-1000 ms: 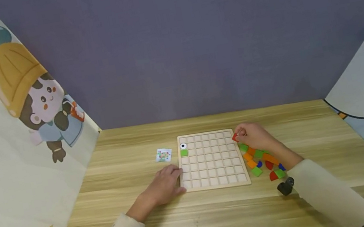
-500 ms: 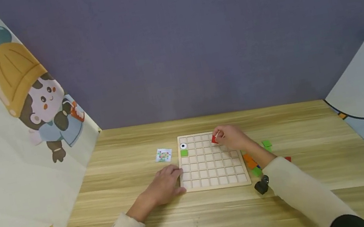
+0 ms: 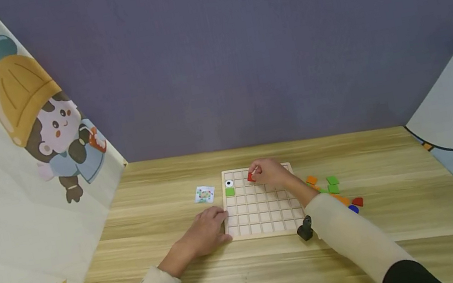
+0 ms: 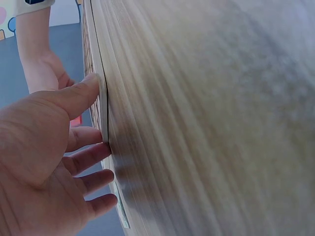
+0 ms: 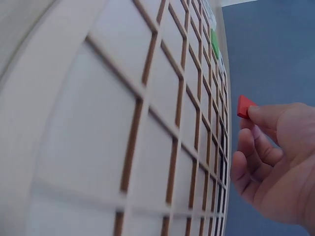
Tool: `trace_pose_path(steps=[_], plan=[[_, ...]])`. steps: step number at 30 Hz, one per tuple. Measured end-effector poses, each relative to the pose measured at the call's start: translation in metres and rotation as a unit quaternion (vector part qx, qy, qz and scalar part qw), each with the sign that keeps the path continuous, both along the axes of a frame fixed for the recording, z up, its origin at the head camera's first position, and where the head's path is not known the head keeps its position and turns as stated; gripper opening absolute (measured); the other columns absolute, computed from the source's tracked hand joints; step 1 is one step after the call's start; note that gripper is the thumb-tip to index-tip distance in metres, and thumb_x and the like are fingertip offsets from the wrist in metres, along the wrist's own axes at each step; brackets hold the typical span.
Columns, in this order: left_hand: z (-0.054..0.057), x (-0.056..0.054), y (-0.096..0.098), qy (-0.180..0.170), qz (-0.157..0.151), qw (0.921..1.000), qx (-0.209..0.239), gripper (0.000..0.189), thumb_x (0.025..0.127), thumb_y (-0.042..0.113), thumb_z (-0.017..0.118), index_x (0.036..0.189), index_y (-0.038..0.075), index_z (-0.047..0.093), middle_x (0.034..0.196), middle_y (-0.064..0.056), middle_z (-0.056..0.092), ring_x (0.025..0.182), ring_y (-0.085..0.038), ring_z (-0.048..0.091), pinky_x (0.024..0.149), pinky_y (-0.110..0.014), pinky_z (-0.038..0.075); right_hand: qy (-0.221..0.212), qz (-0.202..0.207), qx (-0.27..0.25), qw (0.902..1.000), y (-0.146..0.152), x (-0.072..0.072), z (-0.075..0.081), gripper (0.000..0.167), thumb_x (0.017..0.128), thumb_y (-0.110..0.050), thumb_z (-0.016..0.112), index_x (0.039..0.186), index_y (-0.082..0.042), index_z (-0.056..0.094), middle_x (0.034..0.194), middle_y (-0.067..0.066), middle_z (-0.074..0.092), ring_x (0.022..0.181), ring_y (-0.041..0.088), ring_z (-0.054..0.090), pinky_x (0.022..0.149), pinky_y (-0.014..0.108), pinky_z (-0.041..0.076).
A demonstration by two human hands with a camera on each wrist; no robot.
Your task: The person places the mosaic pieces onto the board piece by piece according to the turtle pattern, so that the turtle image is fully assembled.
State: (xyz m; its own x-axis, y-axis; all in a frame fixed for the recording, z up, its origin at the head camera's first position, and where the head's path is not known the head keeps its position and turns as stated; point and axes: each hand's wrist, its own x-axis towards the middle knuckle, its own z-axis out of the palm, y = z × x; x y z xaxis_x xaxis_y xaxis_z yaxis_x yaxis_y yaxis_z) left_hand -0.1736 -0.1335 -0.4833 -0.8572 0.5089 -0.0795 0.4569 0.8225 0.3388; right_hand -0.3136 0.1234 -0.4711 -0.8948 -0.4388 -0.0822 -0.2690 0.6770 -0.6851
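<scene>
Over the upper part of a wooden grid board [image 3: 249, 219], my right hand [image 3: 272, 174] pinches a red tile [image 3: 251, 176] between thumb and fingertips. The right wrist view shows that red tile [image 5: 246, 106] held off the grid. My left hand [image 3: 204, 232] rests at the board's left edge; in the left wrist view its thumb and fingers [image 4: 84, 162] are spread along that edge. Two pieces sit in the board's left column: a white tile with a black dot [image 3: 229, 183] and, just below it, a green square tile [image 3: 230, 192].
Loose tiles lie right of the board, partly hidden by the right forearm: green squares [image 3: 332, 180], an orange one [image 3: 311, 180], a red piece [image 3: 357, 202] and a blue one [image 3: 354, 209]. A small patterned card [image 3: 205, 194] lies left of the board. A grey wall [image 3: 239, 58] stands behind.
My right hand has carried the red tile leftward from the board's right edge to over its upper middle. More loose tiles at the right now show. My left hand has stayed put.
</scene>
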Motion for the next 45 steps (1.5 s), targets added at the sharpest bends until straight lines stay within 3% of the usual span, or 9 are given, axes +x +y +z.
trace_pose_path(steps=[7, 15, 21, 26, 34, 45], plan=[[0.000, 0.005, -0.001, 0.002, -0.005, 1.0000, -0.003, 0.063, 0.093, 0.034, 0.074, 0.141, -0.002, 0.056, 0.143, -0.020, 0.054, 0.137, -0.037, 0.049, 0.115, -0.056, 0.039, 0.006, -0.001, 0.006, 1.0000, -0.021, 0.005, -0.004, 0.014, 0.099, -0.013, 0.064, 0.110, -0.010, 0.071, 0.092, 0.006, 0.072, 0.074, 0.014, 0.064, 0.064, 0.026, 0.050], [0.002, 0.011, -0.002, 0.002, -0.010, 0.9999, -0.009, 0.063, 0.093, 0.035, 0.074, 0.141, -0.001, 0.056, 0.144, -0.019, 0.053, 0.138, -0.037, 0.048, 0.115, -0.056, 0.039, 0.000, -0.030, 0.017, 0.9994, -0.032, 0.014, -0.008, 0.012, 0.099, -0.016, 0.063, 0.108, -0.013, 0.071, 0.094, 0.004, 0.070, 0.071, 0.014, 0.061, 0.063, 0.027, 0.050], [0.002, 0.008, 0.002, -0.001, -0.006, 0.9999, -0.008, 0.063, 0.093, 0.035, 0.074, 0.141, -0.001, 0.056, 0.144, -0.018, 0.053, 0.138, -0.036, 0.048, 0.115, -0.056, 0.039, 0.014, -0.027, 0.046, 0.9985, -0.036, 0.008, -0.012, 0.012, 0.099, -0.019, 0.064, 0.108, -0.018, 0.073, 0.098, 0.000, 0.072, 0.078, 0.012, 0.063, 0.071, 0.030, 0.052], [0.003, 0.005, 0.005, -0.005, -0.002, 1.0000, -0.005, 0.063, 0.093, 0.035, 0.074, 0.142, -0.001, 0.055, 0.145, -0.019, 0.052, 0.139, -0.037, 0.047, 0.116, -0.056, 0.038, 0.001, -0.038, 0.059, 0.9975, -0.038, 0.005, -0.012, 0.012, 0.101, -0.021, 0.062, 0.106, -0.022, 0.073, 0.097, -0.002, 0.070, 0.082, 0.014, 0.064, 0.076, 0.033, 0.053], [0.003, 0.001, 0.008, -0.011, 0.010, 0.9998, -0.008, 0.063, 0.094, 0.035, 0.073, 0.143, 0.000, 0.055, 0.146, -0.018, 0.052, 0.140, -0.036, 0.046, 0.117, -0.056, 0.037, 0.022, -0.015, 0.076, 0.9967, -0.040, -0.003, -0.012, 0.015, 0.098, -0.015, 0.064, 0.104, -0.020, 0.076, 0.088, -0.003, 0.071, 0.074, 0.012, 0.061, 0.070, 0.029, 0.050], [0.003, -0.004, 0.010, -0.006, 0.019, 0.9998, -0.008, 0.064, 0.093, 0.035, 0.074, 0.143, 0.000, 0.055, 0.145, -0.018, 0.052, 0.139, -0.036, 0.046, 0.117, -0.056, 0.037, 0.003, 0.012, 0.051, 0.9986, -0.031, -0.006, -0.005, 0.018, 0.101, -0.021, 0.060, 0.111, -0.016, 0.074, 0.090, -0.001, 0.067, 0.070, 0.014, 0.057, 0.066, 0.029, 0.048]])
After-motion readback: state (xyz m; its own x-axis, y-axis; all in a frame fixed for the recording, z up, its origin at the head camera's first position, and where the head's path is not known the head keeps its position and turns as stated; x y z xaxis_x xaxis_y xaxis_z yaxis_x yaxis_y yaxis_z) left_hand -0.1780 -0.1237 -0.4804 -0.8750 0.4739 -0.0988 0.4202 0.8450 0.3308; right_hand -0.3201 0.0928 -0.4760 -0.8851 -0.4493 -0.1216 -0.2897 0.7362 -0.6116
